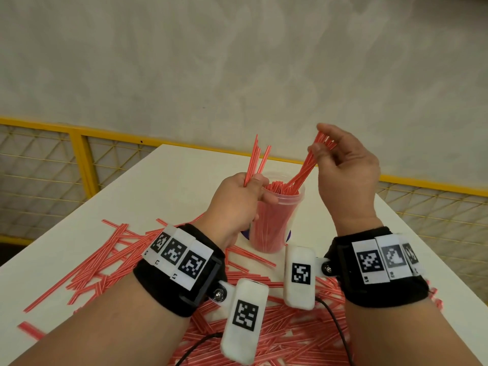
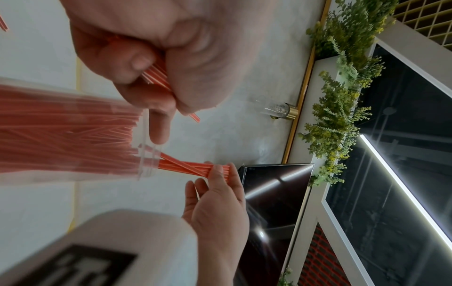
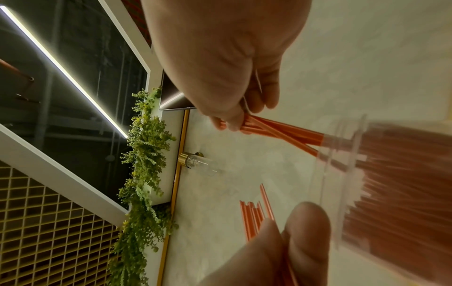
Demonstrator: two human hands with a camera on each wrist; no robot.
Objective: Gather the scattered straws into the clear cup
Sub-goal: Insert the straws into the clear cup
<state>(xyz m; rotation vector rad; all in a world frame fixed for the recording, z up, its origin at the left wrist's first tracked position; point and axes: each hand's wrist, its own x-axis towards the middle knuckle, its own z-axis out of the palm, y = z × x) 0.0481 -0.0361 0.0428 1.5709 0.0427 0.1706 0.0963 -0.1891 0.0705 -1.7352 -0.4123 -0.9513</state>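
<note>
Red straws with thin white stripes lie scattered across the white desk (image 1: pixel 169 180), too many to count. One clear cup (image 1: pixel 274 223) stands upright between two hands, already packed with straws. The left hand (image 1: pixel 237 204) grips a small bunch (image 1: pixel 257 162), roughly five. The right hand (image 1: pixel 346 170) pinches another bunch (image 1: pixel 303 167), its lower ends inside the cup. Six wristband tags and two wrist cameras carry square black-and-white codes; no writing is readable.
</note>
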